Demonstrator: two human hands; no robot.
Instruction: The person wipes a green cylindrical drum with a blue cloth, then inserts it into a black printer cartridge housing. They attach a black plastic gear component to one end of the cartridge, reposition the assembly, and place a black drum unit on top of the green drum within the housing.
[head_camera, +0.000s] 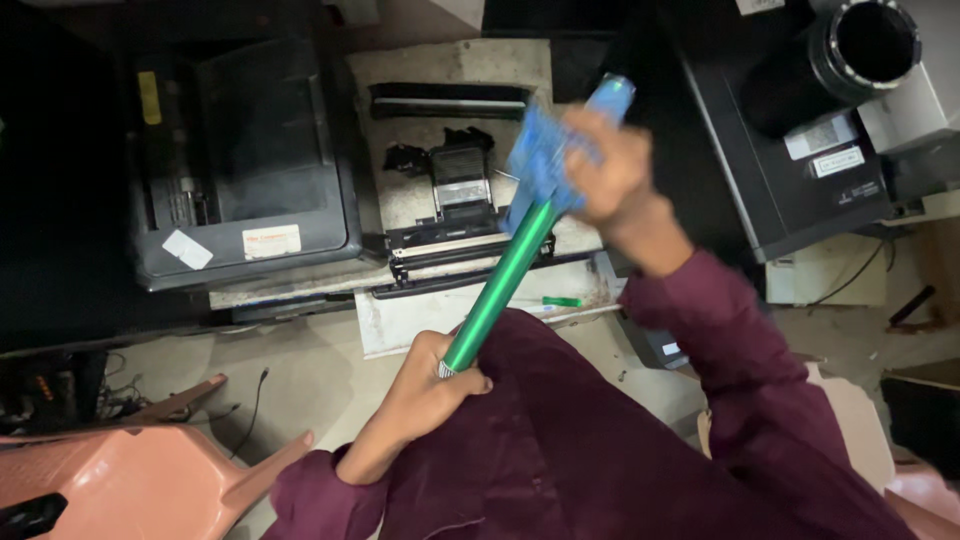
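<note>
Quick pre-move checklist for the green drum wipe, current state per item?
1. Left hand grips the lower end of the green drum: ok.
2. Right hand presses the blue cloth around the drum's upper end: ok.
3. Drum held clear of the dismantled cartridge parts below: ok.
4. Drum surface free of marks: cannot tell, motion blur.
5. Cloth clean: cannot tell.
6. Grey printer out of the drum's path: ok.
</note>
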